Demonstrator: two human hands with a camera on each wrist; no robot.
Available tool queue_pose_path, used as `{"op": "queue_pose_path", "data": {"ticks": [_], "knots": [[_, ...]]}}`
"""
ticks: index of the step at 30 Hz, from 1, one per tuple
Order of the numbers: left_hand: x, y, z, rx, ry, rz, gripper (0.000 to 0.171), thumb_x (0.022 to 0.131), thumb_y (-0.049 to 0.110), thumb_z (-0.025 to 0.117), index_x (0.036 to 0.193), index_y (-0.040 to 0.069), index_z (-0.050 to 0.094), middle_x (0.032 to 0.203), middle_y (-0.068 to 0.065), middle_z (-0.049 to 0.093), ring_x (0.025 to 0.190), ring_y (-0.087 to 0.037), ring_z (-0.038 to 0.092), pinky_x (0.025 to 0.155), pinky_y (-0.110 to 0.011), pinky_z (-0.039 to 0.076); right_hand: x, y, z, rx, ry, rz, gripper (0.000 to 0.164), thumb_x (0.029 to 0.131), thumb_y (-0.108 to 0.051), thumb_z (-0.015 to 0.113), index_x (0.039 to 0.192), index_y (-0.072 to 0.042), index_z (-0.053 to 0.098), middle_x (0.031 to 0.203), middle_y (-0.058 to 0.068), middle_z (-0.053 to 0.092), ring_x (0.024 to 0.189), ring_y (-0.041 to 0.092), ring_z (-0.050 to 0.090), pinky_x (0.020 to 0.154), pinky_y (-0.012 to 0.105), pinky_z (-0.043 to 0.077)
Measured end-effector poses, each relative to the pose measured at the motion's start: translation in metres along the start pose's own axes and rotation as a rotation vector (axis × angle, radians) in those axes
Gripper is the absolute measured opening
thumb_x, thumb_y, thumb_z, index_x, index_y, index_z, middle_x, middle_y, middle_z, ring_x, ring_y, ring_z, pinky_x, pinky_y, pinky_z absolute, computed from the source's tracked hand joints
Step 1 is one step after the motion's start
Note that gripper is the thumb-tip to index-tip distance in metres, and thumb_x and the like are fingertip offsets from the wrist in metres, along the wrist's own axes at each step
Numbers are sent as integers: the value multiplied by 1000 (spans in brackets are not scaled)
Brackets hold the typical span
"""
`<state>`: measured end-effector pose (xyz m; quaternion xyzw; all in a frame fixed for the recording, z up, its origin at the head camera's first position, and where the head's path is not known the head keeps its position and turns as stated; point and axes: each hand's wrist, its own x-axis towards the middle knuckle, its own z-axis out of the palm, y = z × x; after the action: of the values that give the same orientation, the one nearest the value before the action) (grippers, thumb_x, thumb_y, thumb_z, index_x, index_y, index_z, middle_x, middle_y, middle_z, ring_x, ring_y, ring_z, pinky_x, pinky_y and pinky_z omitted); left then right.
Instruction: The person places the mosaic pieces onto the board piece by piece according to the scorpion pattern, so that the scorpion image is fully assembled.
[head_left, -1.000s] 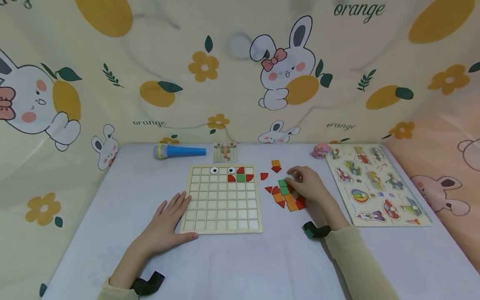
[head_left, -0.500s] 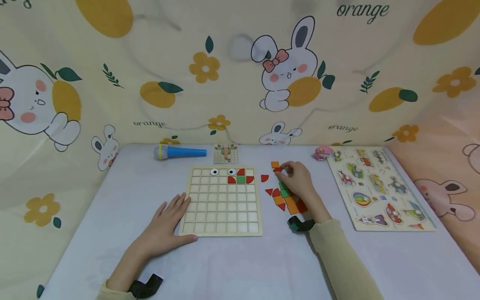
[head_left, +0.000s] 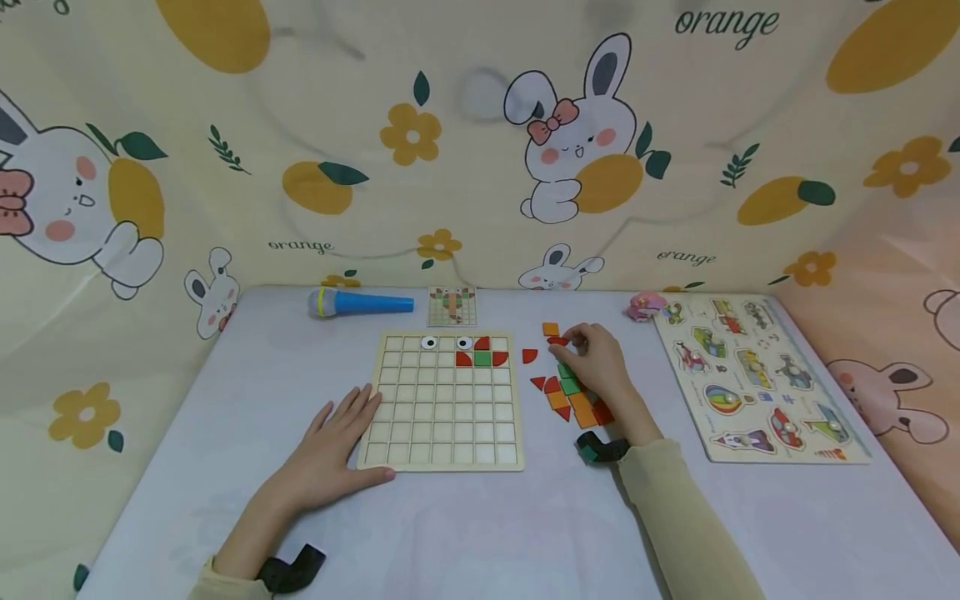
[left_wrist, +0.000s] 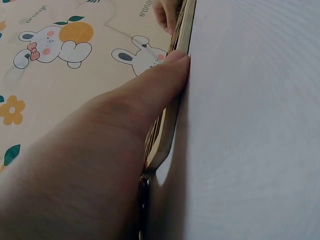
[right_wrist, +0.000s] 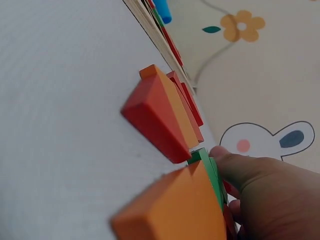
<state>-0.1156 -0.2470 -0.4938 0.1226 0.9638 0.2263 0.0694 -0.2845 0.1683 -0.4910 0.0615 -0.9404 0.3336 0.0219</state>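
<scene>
Nearby, picture card (head_left: 452, 307) at twelve o'clock from grid board (head_left: 436, 409), left hand (head_left: 330, 452) spread against it, right hand (head_left: 600, 360) pinching red piece (head_left: 557, 340).

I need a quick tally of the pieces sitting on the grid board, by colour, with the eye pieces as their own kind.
Red pieces: 3
Green square: 1
Eye pieces: 2
Total on the grid board: 6
</scene>
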Motion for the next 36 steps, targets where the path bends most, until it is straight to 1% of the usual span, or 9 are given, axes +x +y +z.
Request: {"op": "queue_pose_path", "data": {"ticks": [5,15,25,29,33,36], "knots": [[0,2,-2,-4,-3,-1,118,83,74,74,169,9,26,177,-13,17,164,-37,11,129,-64,5,0,0,0,9,-4,3,41,97,-36,79,117,-1,68,107,17,60,99,31,52,87,41,48],[-2,3,-3,-3,15,14,116,84,74,73,168,7,27,177,-14,19,164,-39,13,128,-66,7,1,0,0,-9,-1,-11,40,99,-35,77,119,-2,69,106,17,60,98,31,52,86,41,47],[0,1,-1,0,0,8,117,84,74,73,169,8,26,177,-14,18,164,-38,12,129,-64,6,1,-2,0,-6,-8,-1,38,99,-35,77,117,-3,69,106,17,60,98,31,52,86,41,46],[0,1,-1,2,-5,6,117,84,74,73,169,9,26,177,-13,17,164,-37,12,129,-64,6,0,-3,-2,5,-22,6,40,99,-35,77,119,-2,68,107,17,60,99,31,52,86,40,47],[0,1,-2,-6,-7,8,118,83,74,74,169,9,26,177,-13,17,164,-37,12,129,-63,5,-1,-12,-6,33,-23,-2,41,98,-36,79,120,-3,68,107,15,61,98,30,53,82,37,49],[0,1,-1,-9,-8,7,118,83,74,74,169,9,26,177,-12,17,164,-36,11,129,-63,5,-5,-29,-9,60,-11,-53,39,96,-33,81,117,-2,69,105,15,62,96,29,53,78,35,49]]}}
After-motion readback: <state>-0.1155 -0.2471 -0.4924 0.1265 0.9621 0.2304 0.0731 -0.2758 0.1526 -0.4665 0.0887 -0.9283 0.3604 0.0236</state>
